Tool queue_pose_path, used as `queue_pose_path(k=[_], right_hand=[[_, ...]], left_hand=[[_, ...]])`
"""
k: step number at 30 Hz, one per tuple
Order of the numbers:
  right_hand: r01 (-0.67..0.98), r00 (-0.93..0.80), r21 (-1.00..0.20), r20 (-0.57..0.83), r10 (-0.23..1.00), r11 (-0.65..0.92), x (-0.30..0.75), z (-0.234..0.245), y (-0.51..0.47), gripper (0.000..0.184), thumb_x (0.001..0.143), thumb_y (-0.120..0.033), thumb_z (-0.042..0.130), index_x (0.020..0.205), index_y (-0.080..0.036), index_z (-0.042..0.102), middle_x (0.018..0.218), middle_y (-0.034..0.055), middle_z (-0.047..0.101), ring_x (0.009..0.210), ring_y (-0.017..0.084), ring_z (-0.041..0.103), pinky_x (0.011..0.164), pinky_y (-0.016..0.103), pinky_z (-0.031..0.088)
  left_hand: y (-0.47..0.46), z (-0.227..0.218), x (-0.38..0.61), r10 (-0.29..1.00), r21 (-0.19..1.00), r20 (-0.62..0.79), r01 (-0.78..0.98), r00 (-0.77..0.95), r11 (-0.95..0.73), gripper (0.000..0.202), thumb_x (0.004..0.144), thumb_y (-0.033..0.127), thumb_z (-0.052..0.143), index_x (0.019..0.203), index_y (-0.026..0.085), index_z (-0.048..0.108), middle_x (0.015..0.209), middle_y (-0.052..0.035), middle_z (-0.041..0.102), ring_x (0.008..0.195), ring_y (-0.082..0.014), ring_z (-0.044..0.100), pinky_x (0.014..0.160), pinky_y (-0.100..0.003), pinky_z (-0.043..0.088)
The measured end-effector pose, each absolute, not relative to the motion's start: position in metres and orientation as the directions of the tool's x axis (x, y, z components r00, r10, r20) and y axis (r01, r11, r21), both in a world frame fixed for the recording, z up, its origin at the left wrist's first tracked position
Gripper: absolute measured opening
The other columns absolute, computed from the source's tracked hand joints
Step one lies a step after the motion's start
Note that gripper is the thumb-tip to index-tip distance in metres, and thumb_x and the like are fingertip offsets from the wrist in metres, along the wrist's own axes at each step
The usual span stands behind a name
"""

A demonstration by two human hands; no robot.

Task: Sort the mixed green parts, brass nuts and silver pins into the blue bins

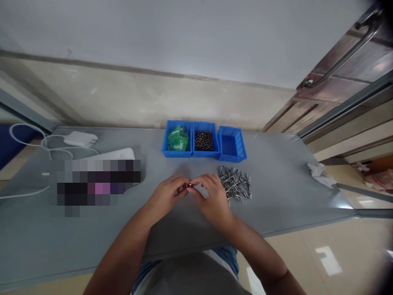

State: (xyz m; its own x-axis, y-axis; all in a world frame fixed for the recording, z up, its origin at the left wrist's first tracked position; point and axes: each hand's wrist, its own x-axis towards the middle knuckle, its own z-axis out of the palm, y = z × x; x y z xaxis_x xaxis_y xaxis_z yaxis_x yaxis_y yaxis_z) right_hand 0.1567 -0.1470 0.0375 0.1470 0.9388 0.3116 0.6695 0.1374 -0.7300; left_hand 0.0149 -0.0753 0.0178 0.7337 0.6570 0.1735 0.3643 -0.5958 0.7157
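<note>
My left hand [167, 193] and my right hand [212, 196] meet over the grey table, their fingertips pinched together. Between them shows a small copper-coloured metal piece [190, 185], mostly covered by the fingers; its exact kind is too small to make out. Just right of my right hand lies a loose pile of thin silvery metal rods [236, 183]. Beyond the hands, a blue bin [204, 155] holds many small dark and brass-coloured metal pieces. Left of it, another blue bin [177, 154] contains green-tinted clear plastic bags or pieces.
A third blue bin [232, 157] stands at the right of the row. On the left are a white charger [80, 139] with cables, a white device [124, 154] and a blurred-out area. A crumpled white tissue [321, 175] lies near the table's right edge. A wall borders the back.
</note>
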Motion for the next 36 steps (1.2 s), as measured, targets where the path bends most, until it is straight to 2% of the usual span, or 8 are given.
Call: queue_pose_path(k=[6, 9, 12, 17, 22, 28, 32, 36], right_hand=[[0.599, 0.252, -0.8, 0.234, 0.939, 0.039, 0.16, 0.036, -0.147, 0.006, 0.077, -0.02, 0.053, 0.08, -0.019, 0.059, 0.077, 0.002, 0.061, 0.073, 0.015, 0.05, 0.068, 0.029, 0.04], [0.394, 0.306, -0.918, 0.085, 0.948, -0.045, 0.164, 0.03, -0.147, 0.01, 0.075, -0.022, 0.054, 0.083, -0.018, 0.059, 0.08, 0.0027, 0.061, 0.071, 0.014, 0.052, 0.064, 0.026, 0.041], [0.114, 0.26, -0.987, -0.081, 0.962, -0.114, 0.166, 0.02, -0.146, 0.012, 0.074, -0.025, 0.055, 0.082, -0.018, 0.059, 0.079, 0.0019, 0.06, 0.068, 0.012, 0.053, 0.062, 0.025, 0.042], [-0.271, 0.104, -0.937, -0.254, 0.962, -0.219, 0.162, 0.012, -0.145, 0.017, 0.072, -0.032, 0.058, 0.081, -0.018, 0.062, 0.068, -0.0006, 0.057, 0.059, 0.009, 0.047, 0.057, 0.023, 0.039], [-0.432, 0.06, -0.863, -0.319, 0.946, -0.263, 0.161, 0.015, -0.145, 0.018, 0.066, -0.031, 0.064, 0.078, -0.017, 0.063, 0.073, 0.0005, 0.059, 0.06, 0.008, 0.047, 0.056, 0.023, 0.038], [-0.363, 0.17, -0.906, -0.297, 0.94, -0.22, 0.162, 0.016, -0.145, 0.018, 0.064, -0.03, 0.064, 0.076, -0.018, 0.059, 0.073, 0.0002, 0.058, 0.063, 0.011, 0.052, 0.054, 0.023, 0.041], [-0.078, 0.301, -0.989, -0.14, 0.943, -0.122, 0.161, 0.021, -0.147, 0.016, 0.069, -0.028, 0.06, 0.081, -0.019, 0.056, 0.079, 0.0009, 0.058, 0.07, 0.012, 0.053, 0.058, 0.024, 0.042], [0.18, 0.326, -0.983, 0.024, 0.945, -0.037, 0.157, 0.028, -0.149, 0.011, 0.072, -0.022, 0.056, 0.083, -0.018, 0.055, 0.08, 0.0018, 0.058, 0.072, 0.012, 0.054, 0.065, 0.026, 0.044]], left_hand=[[-0.075, 0.022, 0.017, 0.666, 0.712, 0.183, 0.369, 0.723, -0.597, 0.006, 0.082, 0.021, 0.05, 0.083, 0.018, 0.055, 0.078, 0.0003, 0.056, 0.068, -0.01, 0.053, 0.062, -0.02, 0.043], [-0.076, 0.027, 0.018, 0.684, 0.715, 0.18, 0.384, 0.707, -0.585, 0.007, 0.083, 0.022, 0.049, 0.084, 0.019, 0.055, 0.081, 0.0008, 0.057, 0.069, -0.0094, 0.053, 0.063, -0.02, 0.043], [-0.077, 0.03, 0.018, 0.702, 0.718, 0.169, 0.401, 0.692, -0.569, 0.007, 0.083, 0.023, 0.049, 0.085, 0.02, 0.055, 0.083, 0.0014, 0.058, 0.069, -0.009, 0.054, 0.063, -0.019, 0.043], [-0.077, 0.029, 0.018, 0.704, 0.732, 0.163, 0.394, 0.691, -0.556, 0.008, 0.083, 0.024, 0.05, 0.086, 0.021, 0.056, 0.087, 0.0011, 0.058, 0.07, -0.0089, 0.055, 0.066, -0.02, 0.044], [-0.077, 0.029, 0.018, 0.697, 0.74, 0.169, 0.377, 0.697, -0.557, 0.008, 0.083, 0.024, 0.05, 0.086, 0.021, 0.057, 0.088, 0.0003, 0.058, 0.072, -0.0093, 0.055, 0.066, -0.02, 0.045], [-0.077, 0.034, 0.018, 0.705, 0.734, 0.165, 0.392, 0.689, -0.555, 0.008, 0.083, 0.024, 0.05, 0.082, 0.02, 0.057, 0.084, 0.0005, 0.059, 0.071, -0.0095, 0.056, 0.06, -0.018, 0.044], [-0.077, 0.03, 0.017, 0.69, 0.733, 0.191, 0.366, 0.698, -0.573, 0.007, 0.082, 0.021, 0.05, 0.084, 0.02, 0.056, 0.085, 0.0002, 0.059, 0.072, -0.0096, 0.055, 0.061, -0.018, 0.044], [-0.075, 0.026, 0.016, 0.669, 0.733, 0.217, 0.334, 0.71, -0.592, 0.006, 0.082, 0.019, 0.051, 0.086, 0.02, 0.055, 0.085, -0.0001, 0.058, 0.074, -0.0095, 0.055, 0.064, -0.019, 0.043]])
